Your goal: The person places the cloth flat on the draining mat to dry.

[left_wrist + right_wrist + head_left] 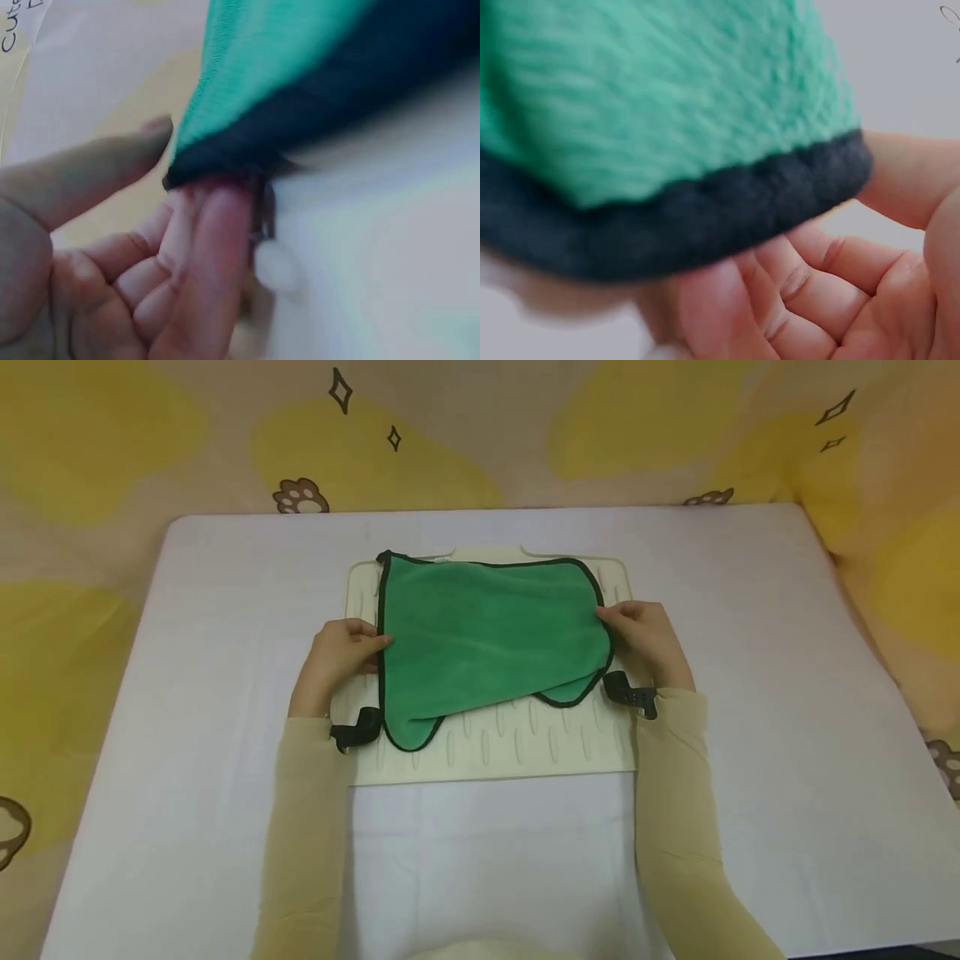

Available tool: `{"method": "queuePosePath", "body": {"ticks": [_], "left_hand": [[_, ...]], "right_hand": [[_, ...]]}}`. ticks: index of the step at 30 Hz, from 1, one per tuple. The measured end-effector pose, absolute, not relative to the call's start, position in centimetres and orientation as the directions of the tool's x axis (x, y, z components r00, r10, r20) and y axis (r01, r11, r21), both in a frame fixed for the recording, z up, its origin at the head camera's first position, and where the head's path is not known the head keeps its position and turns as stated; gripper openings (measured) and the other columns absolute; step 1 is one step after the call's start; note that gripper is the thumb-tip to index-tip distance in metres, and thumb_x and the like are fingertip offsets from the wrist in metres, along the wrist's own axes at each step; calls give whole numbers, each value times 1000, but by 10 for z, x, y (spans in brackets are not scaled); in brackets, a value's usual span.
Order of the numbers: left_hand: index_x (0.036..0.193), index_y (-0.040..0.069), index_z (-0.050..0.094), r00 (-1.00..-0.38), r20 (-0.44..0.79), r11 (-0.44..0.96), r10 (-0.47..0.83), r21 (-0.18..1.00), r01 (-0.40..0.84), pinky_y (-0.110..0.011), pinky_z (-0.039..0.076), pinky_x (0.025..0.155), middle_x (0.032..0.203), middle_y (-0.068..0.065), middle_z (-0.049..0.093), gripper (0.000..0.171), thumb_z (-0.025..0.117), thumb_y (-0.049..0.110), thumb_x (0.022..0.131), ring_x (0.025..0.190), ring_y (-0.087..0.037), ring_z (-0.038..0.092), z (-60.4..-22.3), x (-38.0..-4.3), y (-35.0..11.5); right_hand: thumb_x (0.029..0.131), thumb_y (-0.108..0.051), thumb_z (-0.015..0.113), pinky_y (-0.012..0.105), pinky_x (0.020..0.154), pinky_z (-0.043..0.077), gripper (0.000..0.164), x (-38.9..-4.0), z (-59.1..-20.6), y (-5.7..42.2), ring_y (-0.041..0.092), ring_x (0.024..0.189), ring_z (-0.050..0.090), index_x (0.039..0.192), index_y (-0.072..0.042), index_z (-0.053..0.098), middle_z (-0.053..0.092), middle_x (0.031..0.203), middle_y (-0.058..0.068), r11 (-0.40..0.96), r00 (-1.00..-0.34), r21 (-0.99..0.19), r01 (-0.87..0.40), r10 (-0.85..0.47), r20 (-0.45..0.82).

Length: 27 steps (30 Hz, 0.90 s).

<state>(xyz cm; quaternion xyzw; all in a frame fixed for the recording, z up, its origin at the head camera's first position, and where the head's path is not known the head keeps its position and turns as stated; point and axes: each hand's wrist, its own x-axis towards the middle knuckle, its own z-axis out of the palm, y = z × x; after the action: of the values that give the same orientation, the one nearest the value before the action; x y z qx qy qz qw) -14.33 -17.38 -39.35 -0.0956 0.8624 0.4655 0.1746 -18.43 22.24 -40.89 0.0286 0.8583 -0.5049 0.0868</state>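
A green towel [487, 627] with black edging is held over a cream ridged mat [495, 756]. Its near edge is turned under, with rounded corners showing at the near left and near right. My left hand [341, 653] pinches the towel's left edge between thumb and fingers. On the opposite side my right hand [647, 635] grips the right edge, thumb on top. In the left wrist view the black edging [247, 150] lies over the fingertips. The right wrist view has the fingers under the black edging [705, 214], while the towel hides the thumb tip.
Below the mat is a white table [487, 852]. Yellow and beige patterned fabric [480, 435] rises behind the table and along its sides. Each wrist carries a small black camera mount, the left one [358, 729] and the right one [630, 693], close to the mat.
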Motion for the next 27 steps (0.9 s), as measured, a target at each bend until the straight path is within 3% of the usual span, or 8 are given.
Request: {"method": "queuePosePath", "body": {"ticks": [3, 7, 11, 17, 21, 24, 27], "left_hand": [[111, -6, 57, -908, -419, 539, 32, 772, -337, -27, 54, 71, 102, -19, 67, 38, 61, 27, 93, 67, -9, 64, -396, -133, -174], [107, -5, 58, -884, -462, 546, 72, 760, -352, -28, 54, 73, 93, -11, 68, 36, 60, 28, 93, 69, -11, 65, -397, -118, -175], [104, -5, 60, -860, -492, 545, 136, 762, -350, -32, 51, 79, 84, -3, 69, 37, 61, 30, 93, 70, -11, 65, -398, -105, -177], [98, -5, 59, -841, -489, 471, 232, 813, -343, -26, 50, 79, 77, 0, 70, 32, 65, 26, 91, 70, -14, 67, -402, -87, -183], [80, -1, 51, -836, -454, 389, 308, 862, -325, -26, 52, 75, 59, 5, 54, 26, 68, 17, 88, 68, -15, 65, -407, -81, -186], [75, 2, 44, -833, -419, 333, 362, 892, -304, -29, 55, 73, 56, 4, 38, 28, 69, 10, 86, 67, -13, 63, -411, -81, -187], [76, 1, 44, -841, -391, 302, 373, 909, -288, -30, 55, 72, 57, 4, 43, 26, 69, 5, 85, 67, -13, 64, -414, -81, -188]], "right_hand": [[93, -33, 60, 21, 73, 40, 43, -172, -407, 226, 11, 75, 52, 100, 9, 65, 61, 74, -6, 475, -978, -866, 154, -52, -202], [94, -30, 59, 20, 67, 47, 42, -153, -406, 230, 11, 61, 57, 105, 10, 63, 61, 70, -6, 434, -969, -885, 169, -89, -229], [95, -25, 59, 21, 67, 52, 40, -135, -407, 234, 11, 63, 61, 108, 13, 60, 64, 72, -4, 376, -968, -912, 165, -116, -223], [92, -19, 63, 24, 68, 54, 36, -112, -411, 233, 13, 72, 65, 107, 12, 58, 69, 80, 2, 334, -950, -920, 208, -157, -271], [91, -14, 64, 24, 66, 54, 29, -105, -415, 228, 12, 70, 65, 101, 12, 59, 69, 78, 3, 333, -949, -922, 198, -171, -266], [90, -13, 65, 22, 61, 52, 26, -104, -417, 223, 11, 64, 62, 94, 12, 60, 67, 72, 3, 351, -959, -920, 171, -156, -238], [90, -14, 65, 21, 56, 49, 25, -104, -418, 219, 9, 59, 58, 88, 11, 60, 64, 67, 3, 409, -971, -902, 137, -127, -205]]}}
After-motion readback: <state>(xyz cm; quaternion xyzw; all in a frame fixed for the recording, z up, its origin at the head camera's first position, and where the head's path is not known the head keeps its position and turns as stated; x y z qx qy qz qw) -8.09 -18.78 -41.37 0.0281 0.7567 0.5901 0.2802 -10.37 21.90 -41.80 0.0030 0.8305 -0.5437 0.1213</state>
